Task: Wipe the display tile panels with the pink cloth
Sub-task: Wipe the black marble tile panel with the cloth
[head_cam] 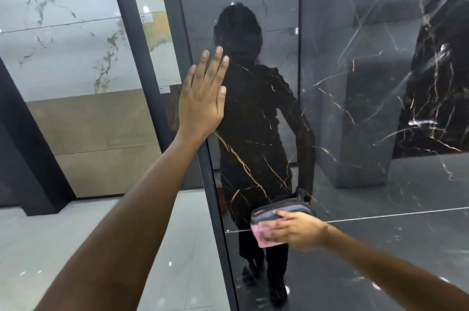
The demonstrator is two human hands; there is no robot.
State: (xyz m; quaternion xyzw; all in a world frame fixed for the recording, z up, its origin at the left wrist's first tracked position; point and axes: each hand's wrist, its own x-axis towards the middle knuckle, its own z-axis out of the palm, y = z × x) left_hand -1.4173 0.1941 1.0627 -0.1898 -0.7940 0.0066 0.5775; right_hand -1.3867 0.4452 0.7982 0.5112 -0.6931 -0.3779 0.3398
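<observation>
**Streaks and smudges the main risk on the glossy black panel**

The right hand (291, 232) presses the folded pink cloth (264, 233) against the dark veined tile panel (253, 120), fingers spread over it. A loose fold could slip from under the fingers and leave streaks. Up and to its left, the left hand (203, 99) lies flat and open at the panel's edge, holding nothing; bare skin there would likely print the gloss. A black frame post (215, 196) runs just left of the cloth, limiting the stroke; pale marble panels (63, 31) stand beyond it
</observation>
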